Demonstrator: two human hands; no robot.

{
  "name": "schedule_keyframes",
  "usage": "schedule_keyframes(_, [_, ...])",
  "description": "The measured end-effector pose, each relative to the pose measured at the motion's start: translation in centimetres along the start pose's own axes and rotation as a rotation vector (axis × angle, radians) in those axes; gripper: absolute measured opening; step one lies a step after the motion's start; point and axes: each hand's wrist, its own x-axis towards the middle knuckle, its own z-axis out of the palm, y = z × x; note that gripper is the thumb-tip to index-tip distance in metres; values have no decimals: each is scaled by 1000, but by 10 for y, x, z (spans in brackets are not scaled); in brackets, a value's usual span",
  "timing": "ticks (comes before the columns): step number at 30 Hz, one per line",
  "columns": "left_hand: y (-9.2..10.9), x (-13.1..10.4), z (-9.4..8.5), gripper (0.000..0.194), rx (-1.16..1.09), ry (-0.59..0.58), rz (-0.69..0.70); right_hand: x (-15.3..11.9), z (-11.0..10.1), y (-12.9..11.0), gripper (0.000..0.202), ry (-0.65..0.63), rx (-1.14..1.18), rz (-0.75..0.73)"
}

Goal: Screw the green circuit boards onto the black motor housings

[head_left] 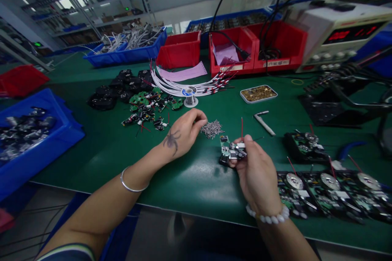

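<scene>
My right hand (255, 171) holds a small circuit-board assembly (233, 151) with a red wire standing up from it, just above the green table. Beside a pile of small metal screws (212, 129), my left hand (188, 130) has its thumb and fingertips brought together at the pile's left edge; whatever is between them is too small to make out. Behind that hand stands a solder spool (190, 97). Loose green circuit boards (143, 106) lie to the left of the spool.
Finished-looking board units (329, 189) line the right front. A white-handled tool (263, 123) and a tray of brass parts (259, 94) lie behind. Blue bin (70, 130) at left; red bins (179, 51), white wires (171, 85) and a power supply (339, 36) at the back.
</scene>
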Motion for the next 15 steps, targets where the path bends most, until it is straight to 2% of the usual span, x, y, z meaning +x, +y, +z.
schedule_keyframes(2, [14, -3, -3, 6, -125, -31, 98, 0, 0, 0, 34, 8, 5, 0])
schedule_keyframes(5, [24, -7, -3, 9, -177, -135, 201, 0, 0, -1, 36, 11, 8, -10])
schedule_keyframes(8, [23, -8, -1, 10, -173, -199, 250, 0, 0, -1, 35, 10, 9, -15])
schedule_keyframes(15, [22, -9, -2, 9, -130, -236, 307, 0, -1, 0, 37, 2, 29, -18])
